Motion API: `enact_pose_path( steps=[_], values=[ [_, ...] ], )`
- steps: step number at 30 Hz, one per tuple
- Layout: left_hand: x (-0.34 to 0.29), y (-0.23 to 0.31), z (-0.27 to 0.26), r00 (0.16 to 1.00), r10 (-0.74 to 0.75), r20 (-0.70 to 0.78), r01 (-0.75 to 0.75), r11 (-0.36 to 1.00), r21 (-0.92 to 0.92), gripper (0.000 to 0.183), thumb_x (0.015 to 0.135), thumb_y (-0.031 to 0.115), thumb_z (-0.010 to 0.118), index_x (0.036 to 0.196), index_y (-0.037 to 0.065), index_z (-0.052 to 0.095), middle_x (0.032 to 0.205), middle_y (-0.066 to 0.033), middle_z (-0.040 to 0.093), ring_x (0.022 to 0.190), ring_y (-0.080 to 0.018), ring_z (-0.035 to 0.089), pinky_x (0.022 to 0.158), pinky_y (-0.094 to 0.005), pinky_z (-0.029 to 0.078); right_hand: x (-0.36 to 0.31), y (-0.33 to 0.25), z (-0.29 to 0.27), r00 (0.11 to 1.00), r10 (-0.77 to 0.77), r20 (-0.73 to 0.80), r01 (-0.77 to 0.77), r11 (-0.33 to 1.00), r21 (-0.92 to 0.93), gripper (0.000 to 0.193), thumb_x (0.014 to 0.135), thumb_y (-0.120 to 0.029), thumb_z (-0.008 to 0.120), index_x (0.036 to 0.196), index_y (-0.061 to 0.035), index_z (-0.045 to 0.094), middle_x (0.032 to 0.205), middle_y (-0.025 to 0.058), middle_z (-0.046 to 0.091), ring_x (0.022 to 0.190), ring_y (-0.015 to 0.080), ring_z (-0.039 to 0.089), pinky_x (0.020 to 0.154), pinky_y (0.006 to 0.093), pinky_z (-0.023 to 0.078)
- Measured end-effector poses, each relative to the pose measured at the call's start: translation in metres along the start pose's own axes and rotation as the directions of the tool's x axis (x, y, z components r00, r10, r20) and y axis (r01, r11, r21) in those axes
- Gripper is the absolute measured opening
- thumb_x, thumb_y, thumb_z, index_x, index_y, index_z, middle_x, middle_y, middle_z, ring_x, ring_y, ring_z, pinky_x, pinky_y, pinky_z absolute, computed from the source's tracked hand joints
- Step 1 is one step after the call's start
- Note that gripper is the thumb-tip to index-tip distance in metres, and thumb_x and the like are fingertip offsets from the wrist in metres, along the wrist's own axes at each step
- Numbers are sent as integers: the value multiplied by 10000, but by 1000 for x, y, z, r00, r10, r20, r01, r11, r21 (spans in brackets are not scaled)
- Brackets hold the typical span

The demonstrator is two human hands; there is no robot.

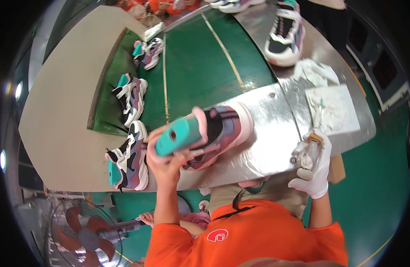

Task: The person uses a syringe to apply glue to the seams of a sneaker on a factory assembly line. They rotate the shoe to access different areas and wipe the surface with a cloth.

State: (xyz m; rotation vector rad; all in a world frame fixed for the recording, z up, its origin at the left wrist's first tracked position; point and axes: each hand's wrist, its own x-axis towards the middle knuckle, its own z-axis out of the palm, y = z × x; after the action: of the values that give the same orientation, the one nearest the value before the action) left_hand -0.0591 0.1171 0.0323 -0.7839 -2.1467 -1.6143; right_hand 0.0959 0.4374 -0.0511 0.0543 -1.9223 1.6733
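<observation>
At least six shoes (223,133) — one fan (89,240)

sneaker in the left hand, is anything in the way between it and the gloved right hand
Nothing visible blocks the gap: metal tabletop shows between the sneaker and the gloved right hand. The small clear item held there is on that hand's sneaker-facing side.

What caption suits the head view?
Left hand holds a multicoloured shoe; white-gloved right hand holds a small clear object.
</observation>
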Motion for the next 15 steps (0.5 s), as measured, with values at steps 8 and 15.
enact_pose_path(
  steps=[8, 15],
  values=[
    [107, -37, 16, 963, -219, -154, 185, 960, -210, 488, 763, 118, 816, 1150, -2, 543, 949, -46, 622, 811, -99, 589, 732, -244, 491, 12, 7, 16, 987, -149, -65, 91, 840, -535, 1005, 556, -129, 868, 1392, 32, 334, 1218, 181, 494, 1080, 286, 537, 955, 381, 440],
    [223, -148, 46, 946, -113, -303, 98, 993, -63, 508, 730, 185, 838, 1094, -33, 558, 947, -117, 648, 850, -182, 625, 746, -296, 496, 10, 18, 22, 981, -98, -168, -3, 857, -516, 982, 569, -168, 873, 1372, 75, 362, 1232, 210, 499, 1107, 333, 537, 992, 431, 447]
  ],
)
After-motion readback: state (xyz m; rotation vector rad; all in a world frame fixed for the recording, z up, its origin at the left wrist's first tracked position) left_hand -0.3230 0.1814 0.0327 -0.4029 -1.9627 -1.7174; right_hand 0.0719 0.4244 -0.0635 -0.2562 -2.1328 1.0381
